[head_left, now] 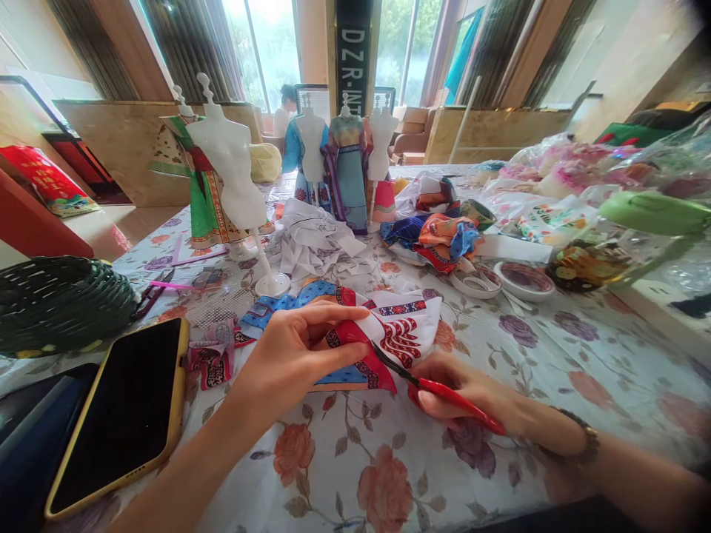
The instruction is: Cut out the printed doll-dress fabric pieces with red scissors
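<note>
My left hand (pixel 311 337) pinches a piece of printed fabric (pixel 403 337) between thumb and fingers, just over the table. The fabric is white with red patterned bands, joined by red and blue parts that spread out beneath. In my right hand (pixel 455 381) are scissors with red handles (pixel 464 406). Their dark blades (pixel 392 363) point left and lie against the fabric's red edge, close to my left fingertips. Whether the blades are fully closed is hard to make out. Small pink and red fabric scraps (pixel 214 355) lie left of my left hand.
White mini mannequins (pixel 227 163), some dressed, stand beyond a pile of white scraps (pixel 314 237). A phone (pixel 119 414) and a dark basket (pixel 61 303) are at left. Tape rolls (pixel 525 281), bunched colourful cloth (pixel 438 237) and a green-lidded jar (pixel 594 259) sit at right. Someone sits far back.
</note>
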`<control>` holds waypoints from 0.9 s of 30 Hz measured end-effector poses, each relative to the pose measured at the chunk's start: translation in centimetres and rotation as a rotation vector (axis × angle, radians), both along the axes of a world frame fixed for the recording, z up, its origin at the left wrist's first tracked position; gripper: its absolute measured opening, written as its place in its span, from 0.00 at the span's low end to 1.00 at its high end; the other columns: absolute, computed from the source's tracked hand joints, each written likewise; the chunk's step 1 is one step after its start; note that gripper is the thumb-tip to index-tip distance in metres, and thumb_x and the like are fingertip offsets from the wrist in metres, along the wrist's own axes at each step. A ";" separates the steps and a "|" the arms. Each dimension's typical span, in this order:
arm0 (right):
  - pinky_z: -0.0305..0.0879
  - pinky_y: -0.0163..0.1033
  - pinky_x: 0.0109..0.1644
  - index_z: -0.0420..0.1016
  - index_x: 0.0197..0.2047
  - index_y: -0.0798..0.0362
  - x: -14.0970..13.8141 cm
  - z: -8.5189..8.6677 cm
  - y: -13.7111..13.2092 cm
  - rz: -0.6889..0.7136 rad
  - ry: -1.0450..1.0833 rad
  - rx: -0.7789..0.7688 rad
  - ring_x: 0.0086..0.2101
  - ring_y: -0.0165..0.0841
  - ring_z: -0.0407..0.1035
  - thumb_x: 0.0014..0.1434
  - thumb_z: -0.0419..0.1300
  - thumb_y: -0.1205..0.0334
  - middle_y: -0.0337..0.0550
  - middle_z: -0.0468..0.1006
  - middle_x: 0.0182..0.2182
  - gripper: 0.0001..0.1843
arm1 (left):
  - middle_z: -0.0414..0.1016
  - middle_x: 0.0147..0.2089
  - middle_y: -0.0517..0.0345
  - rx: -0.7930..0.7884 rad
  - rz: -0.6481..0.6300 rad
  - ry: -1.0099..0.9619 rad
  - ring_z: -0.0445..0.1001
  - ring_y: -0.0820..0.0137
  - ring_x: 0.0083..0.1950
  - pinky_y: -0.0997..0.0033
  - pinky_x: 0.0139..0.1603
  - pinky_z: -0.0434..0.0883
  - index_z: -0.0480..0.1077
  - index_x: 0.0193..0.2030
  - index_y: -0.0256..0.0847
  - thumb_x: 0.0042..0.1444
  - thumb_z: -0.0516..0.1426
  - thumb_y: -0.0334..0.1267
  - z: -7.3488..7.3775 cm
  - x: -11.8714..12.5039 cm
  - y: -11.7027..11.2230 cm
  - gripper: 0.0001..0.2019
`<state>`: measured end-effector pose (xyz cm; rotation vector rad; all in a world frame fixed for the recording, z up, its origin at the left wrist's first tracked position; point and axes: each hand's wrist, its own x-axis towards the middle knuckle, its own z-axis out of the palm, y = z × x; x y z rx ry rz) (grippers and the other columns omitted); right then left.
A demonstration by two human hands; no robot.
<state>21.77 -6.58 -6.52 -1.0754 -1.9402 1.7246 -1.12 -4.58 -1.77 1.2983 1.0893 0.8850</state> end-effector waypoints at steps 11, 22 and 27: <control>0.42 0.33 0.22 0.55 0.18 0.54 0.0 0.1 -0.1 -0.027 -0.024 0.040 0.19 0.22 0.46 0.57 0.52 0.28 0.32 0.53 0.17 0.36 | 0.77 0.48 0.57 0.006 -0.012 -0.004 0.77 0.69 0.42 0.71 0.42 0.79 0.81 0.40 0.45 0.43 0.70 0.37 0.1 0.0 0.1 0.15; 0.39 0.33 0.20 0.54 0.17 0.54 0.1 -0.6 -0.1 -0.037 0.034 0.037 0.17 0.20 0.45 0.60 0.55 0.35 0.30 0.52 0.14 0.34 | 0.77 0.48 0.58 0.033 -0.015 0.009 0.77 0.69 0.42 0.73 0.42 0.79 0.82 0.40 0.47 0.43 0.70 0.36 -0.1 -0.1 0.2 0.14; 0.41 0.32 0.19 0.58 0.18 0.54 0.1 -0.8 0.1 -0.010 0.092 -0.024 0.16 0.20 0.48 0.58 0.56 0.35 0.31 0.56 0.14 0.33 | 0.77 0.48 0.59 0.011 -0.009 0.006 0.77 0.67 0.43 0.73 0.40 0.79 0.82 0.39 0.49 0.43 0.70 0.36 0.0 -0.1 0.2 0.13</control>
